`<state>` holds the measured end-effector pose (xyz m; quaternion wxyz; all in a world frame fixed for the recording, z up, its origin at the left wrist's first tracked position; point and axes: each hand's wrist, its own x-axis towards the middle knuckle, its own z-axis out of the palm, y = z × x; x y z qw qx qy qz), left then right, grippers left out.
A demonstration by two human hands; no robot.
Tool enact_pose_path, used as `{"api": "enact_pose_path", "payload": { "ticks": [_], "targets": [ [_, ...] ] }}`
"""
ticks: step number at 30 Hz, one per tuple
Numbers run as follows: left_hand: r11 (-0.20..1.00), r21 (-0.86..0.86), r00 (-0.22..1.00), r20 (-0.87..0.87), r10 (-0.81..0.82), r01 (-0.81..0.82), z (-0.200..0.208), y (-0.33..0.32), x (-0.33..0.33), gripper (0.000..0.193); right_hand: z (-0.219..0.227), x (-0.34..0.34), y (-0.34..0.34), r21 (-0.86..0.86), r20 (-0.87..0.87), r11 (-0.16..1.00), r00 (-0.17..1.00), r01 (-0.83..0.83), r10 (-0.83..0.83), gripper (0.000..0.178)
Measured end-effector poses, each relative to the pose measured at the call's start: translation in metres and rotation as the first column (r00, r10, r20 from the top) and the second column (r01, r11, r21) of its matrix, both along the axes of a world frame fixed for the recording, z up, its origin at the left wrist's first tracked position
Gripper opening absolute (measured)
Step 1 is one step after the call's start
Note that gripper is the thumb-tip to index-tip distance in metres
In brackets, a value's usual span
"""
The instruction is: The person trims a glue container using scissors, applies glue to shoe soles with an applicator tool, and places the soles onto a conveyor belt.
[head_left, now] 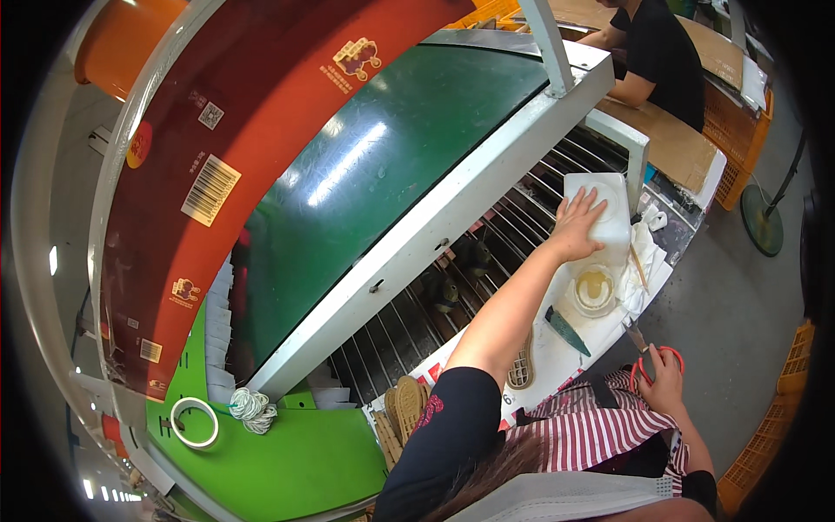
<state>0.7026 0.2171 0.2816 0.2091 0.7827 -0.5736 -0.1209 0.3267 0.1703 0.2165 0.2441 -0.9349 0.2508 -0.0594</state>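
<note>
My left hand (580,228) lies with spread fingers on a translucent white plastic container (617,213) at the right end of the work ledge. In my right hand (664,384), close to my striped apron (578,439), is a pair of scissors (638,338) with red handles, blades pointing away from me. A clear round bowl (593,291) of yellowish liquid stands just nearer than the container. Beside the bowl are crumpled white cloth or paper (640,291) and a thin brown stick (639,268). Nearer still lie a dark green pointed object (567,331) and a tan shoe sole (520,370).
A green conveyor belt (417,104) with a white metal frame (435,228) runs beyond metal bars (387,335). More soles (406,407) are stacked left. String (252,409) and a tape roll (193,423) lie on green. A red printed panel (261,130) hangs left; a co-worker (665,61) sits far right.
</note>
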Motion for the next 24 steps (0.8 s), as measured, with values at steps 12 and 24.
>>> {"api": "enact_pose_path", "payload": {
  "ticks": [12,24],
  "targets": [
    [0.998,0.06,0.994,0.106,0.003,-0.009,0.005,-0.003,-0.004,0.091,0.063,0.001,-0.044,0.988,0.14,0.12,0.859,-0.092,-0.492,0.052],
    [0.998,0.059,0.985,0.173,0.017,-0.027,0.009,-0.006,-0.008,0.08,0.06,0.013,-0.138,0.43,0.352,-0.75,0.859,-0.502,-0.372,0.062]
  ]
}}
